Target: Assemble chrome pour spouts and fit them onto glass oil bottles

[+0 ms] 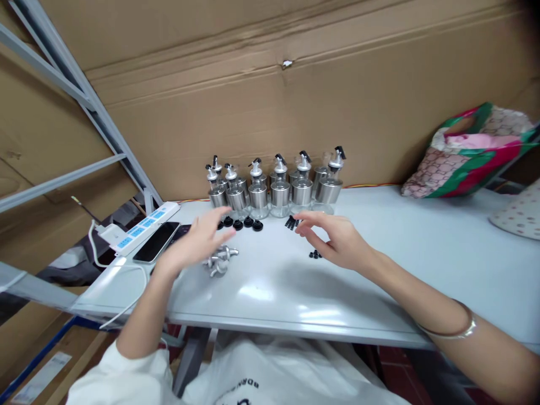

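A row of several glass bottles with steel sleeves and pour spouts (pixel 279 188) stands at the back of the white table (pixel 379 264). In front of them lie round black caps (pixel 242 223), a bunch of black sticks (pixel 291 222) and small black bits (pixel 314 255). Loose silver spout parts (pixel 219 260) lie near my left hand (pixel 200 239), which hovers open just above them, fingers spread. My right hand (pixel 337 239) is open too, fingers reaching toward the black sticks, palm beside the small black bits. Neither hand holds anything.
A white power strip (pixel 143 225) and a dark phone (pixel 156 242) lie at the table's left end, with cables hanging off. A colourful bag (pixel 468 152) sits at the back right. Cardboard lines the wall behind. A white plastic bag (pixel 261 371) hangs under the front edge.
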A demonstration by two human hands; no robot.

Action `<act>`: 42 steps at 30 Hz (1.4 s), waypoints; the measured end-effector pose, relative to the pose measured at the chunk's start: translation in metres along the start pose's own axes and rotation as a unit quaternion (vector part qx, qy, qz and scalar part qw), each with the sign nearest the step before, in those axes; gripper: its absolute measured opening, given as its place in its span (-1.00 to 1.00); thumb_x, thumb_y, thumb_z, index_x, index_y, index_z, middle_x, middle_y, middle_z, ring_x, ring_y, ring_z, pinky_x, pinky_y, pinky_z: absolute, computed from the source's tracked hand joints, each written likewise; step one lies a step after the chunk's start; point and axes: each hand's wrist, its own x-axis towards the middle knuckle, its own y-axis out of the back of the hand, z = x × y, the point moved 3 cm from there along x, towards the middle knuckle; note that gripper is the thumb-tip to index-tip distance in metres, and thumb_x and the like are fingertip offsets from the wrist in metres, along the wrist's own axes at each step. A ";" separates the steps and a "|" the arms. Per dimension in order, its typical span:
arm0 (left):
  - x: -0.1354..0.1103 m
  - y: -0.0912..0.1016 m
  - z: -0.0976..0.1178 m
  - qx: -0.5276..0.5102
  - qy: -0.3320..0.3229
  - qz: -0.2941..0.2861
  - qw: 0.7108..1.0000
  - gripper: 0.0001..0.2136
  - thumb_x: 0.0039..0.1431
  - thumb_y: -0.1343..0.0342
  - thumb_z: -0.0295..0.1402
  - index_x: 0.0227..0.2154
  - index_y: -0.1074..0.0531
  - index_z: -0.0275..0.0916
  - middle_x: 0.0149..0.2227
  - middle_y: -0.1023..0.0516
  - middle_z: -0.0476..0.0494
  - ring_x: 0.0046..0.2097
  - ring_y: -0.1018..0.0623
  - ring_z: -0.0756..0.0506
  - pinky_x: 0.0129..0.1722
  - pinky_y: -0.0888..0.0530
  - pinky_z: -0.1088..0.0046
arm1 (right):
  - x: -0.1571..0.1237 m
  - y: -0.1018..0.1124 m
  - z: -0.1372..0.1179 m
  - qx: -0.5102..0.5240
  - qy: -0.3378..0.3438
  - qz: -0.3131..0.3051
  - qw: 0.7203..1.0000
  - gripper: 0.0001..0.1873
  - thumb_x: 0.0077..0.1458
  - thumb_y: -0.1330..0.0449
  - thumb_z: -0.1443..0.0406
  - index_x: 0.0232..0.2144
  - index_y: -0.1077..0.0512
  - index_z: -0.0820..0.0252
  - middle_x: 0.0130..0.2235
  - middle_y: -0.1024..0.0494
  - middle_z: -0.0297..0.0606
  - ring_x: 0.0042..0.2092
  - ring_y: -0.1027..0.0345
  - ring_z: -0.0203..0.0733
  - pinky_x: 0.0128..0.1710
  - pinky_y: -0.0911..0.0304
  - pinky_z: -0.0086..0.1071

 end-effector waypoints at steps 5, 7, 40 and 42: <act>-0.054 -0.048 0.006 0.141 0.060 -0.106 0.983 -0.39 0.14 0.03 0.02 0.20 -0.08 -0.10 0.33 0.09 -0.35 0.34 0.11 -0.43 0.13 -0.02 -0.31 | 0.000 -0.001 -0.001 -0.005 0.012 -0.007 1.000 -0.70 0.13 -0.01 0.45 -0.09 -0.25 0.12 -0.44 -0.59 -0.35 -0.47 -0.48 -0.27 -0.50 -0.30 -0.46; -0.053 -0.059 0.001 0.143 0.051 -0.088 0.984 -0.46 0.18 0.06 -0.02 0.18 -0.12 -0.12 0.31 0.03 -0.36 0.34 0.08 -0.39 0.15 -0.14 -0.19 | 0.001 -0.001 -0.002 -0.005 0.016 -0.007 1.000 -0.71 0.12 0.00 0.45 -0.09 -0.26 0.11 -0.44 -0.58 -0.36 -0.47 -0.48 -0.27 -0.49 -0.31 -0.45; 0.005 -0.084 0.042 0.348 -0.081 0.032 0.934 -0.81 0.21 0.08 -0.44 -0.20 -0.41 -0.23 0.02 -0.44 -0.30 0.12 -0.35 -0.30 0.11 -0.18 -0.19 | 0.000 -0.002 0.001 -0.026 -0.006 -0.023 0.999 -0.77 0.19 0.02 0.34 -0.13 -0.33 0.11 -0.46 -0.59 -0.33 -0.47 -0.48 -0.21 -0.46 -0.32 -0.38; 0.005 -0.085 0.039 0.345 -0.089 0.026 0.934 -0.82 0.22 0.08 -0.45 -0.23 -0.42 -0.25 -0.03 -0.47 -0.31 0.11 -0.36 -0.30 0.12 -0.15 -0.22 | 0.000 -0.002 0.000 -0.026 -0.006 -0.024 0.999 -0.77 0.19 0.02 0.34 -0.13 -0.33 0.11 -0.47 -0.59 -0.32 -0.47 -0.49 -0.21 -0.46 -0.32 -0.38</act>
